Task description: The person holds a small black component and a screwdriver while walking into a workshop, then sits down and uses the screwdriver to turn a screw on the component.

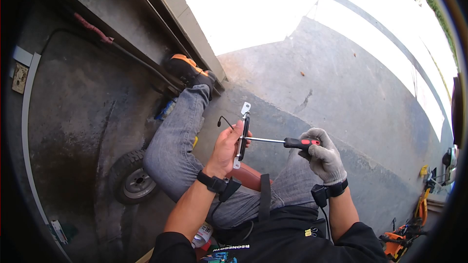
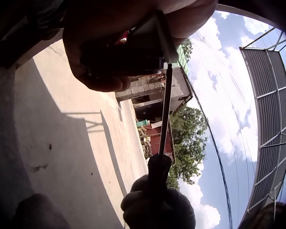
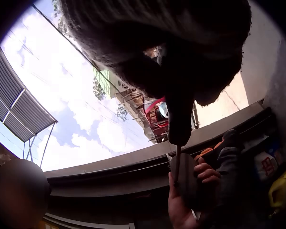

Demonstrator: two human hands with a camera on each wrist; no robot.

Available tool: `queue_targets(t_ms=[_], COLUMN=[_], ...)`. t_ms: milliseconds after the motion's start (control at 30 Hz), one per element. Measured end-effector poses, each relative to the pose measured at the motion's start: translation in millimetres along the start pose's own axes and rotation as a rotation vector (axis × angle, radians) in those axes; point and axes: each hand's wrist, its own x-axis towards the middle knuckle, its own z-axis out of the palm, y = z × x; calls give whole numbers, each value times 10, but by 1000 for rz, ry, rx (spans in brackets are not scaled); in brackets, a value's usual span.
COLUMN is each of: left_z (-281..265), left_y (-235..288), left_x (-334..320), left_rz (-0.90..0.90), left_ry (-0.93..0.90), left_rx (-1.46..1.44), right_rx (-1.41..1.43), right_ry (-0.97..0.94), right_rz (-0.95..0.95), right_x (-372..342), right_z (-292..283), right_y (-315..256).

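Observation:
My bare left hand (image 1: 225,150) grips a slim black bar-shaped part (image 1: 246,125), held upright over my lap. Silver metal brackets with holes (image 1: 245,108) stick out at its two ends, and a short black cable (image 1: 225,119) comes off near the thumb. In a knitted grey glove, my right hand (image 1: 325,159) holds a screwdriver by its black and red handle (image 1: 298,143). The screwdriver's shaft (image 2: 167,105) runs straight to the part, its tip at the part's edge in the left wrist view. From the right wrist, the part's broad dark face (image 3: 185,177) shows beside the left fingers.
A small wheel with a tyre (image 1: 131,178) lies on the floor left of my leg. My shoe (image 1: 190,70) is against a metal beam (image 1: 122,14). Orange and black equipment (image 1: 402,238) stands at the lower right. Sunlit concrete (image 1: 341,63) stretches ahead.

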Motion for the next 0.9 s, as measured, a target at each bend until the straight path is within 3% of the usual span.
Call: queue_targets(t_ms=[67, 133, 267, 433, 667, 767, 833, 900], left_z=[3, -9, -13, -7, 9, 12, 2, 11], left_y=[-1, -3, 3, -3, 29, 21, 14, 8], left_x=[-2, 3, -2, 1, -23, -19, -12, -16], left_rz=[1, 4, 3, -8, -3, -3, -7, -20], left_ry=[5, 4, -4, 2, -18, -5, -19, -23], left_rx=[-4, -8, 6, -3, -13, -28, -35, -48], right_rx=[-3, -96, -182, 8, 27, 85, 292, 277], right_ry=[-8, -73, -69, -62, -99, -93, -122, -170], right_rz=[-7, 131, 140, 4, 37, 32, 78, 100], right_x=[-4, -1, 51, 26, 30, 48, 88, 52], right_z=[10, -32, -164, -83, -153, -208, -318, -234], right_y=[-40, -98, -34, -26, -42, -18, 30, -34])
